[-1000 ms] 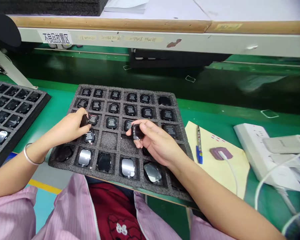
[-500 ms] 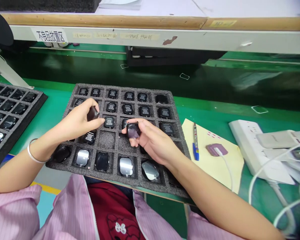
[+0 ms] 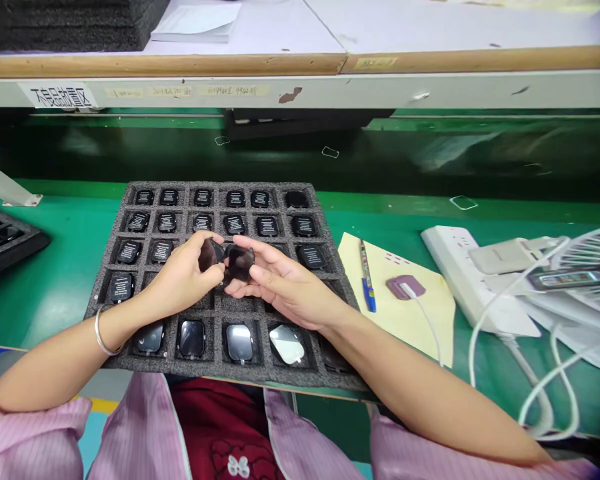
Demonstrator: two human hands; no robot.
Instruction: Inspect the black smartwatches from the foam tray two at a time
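A grey foam tray point(image 3: 330, 280) lies in front of me, its square pockets filled with several small black watch bodies; the near row shows glossy faces. My left hand point(image 3: 183, 280) pinches one dark watch body point(image 3: 211, 253) over the tray's middle. My right hand point(image 3: 280, 283) holds a second dark watch body point(image 3: 241, 262) between thumb and fingers. The two pieces meet side by side, almost touching.
A yellow paper point(image 3: 430, 313) with a blue pen point(image 3: 366, 283) and a purple pad point(image 3: 405, 287) on a white cable lies right of the tray. Farther right are a white power strip point(image 3: 460, 280) and tangled cables. Another dark tray point(image 3: 5, 237) sits at the left edge.
My left hand lifted a watch body from the tray's left side and carried it right to meet the piece in my right hand. The view shifted, so the tray sits more to the left.
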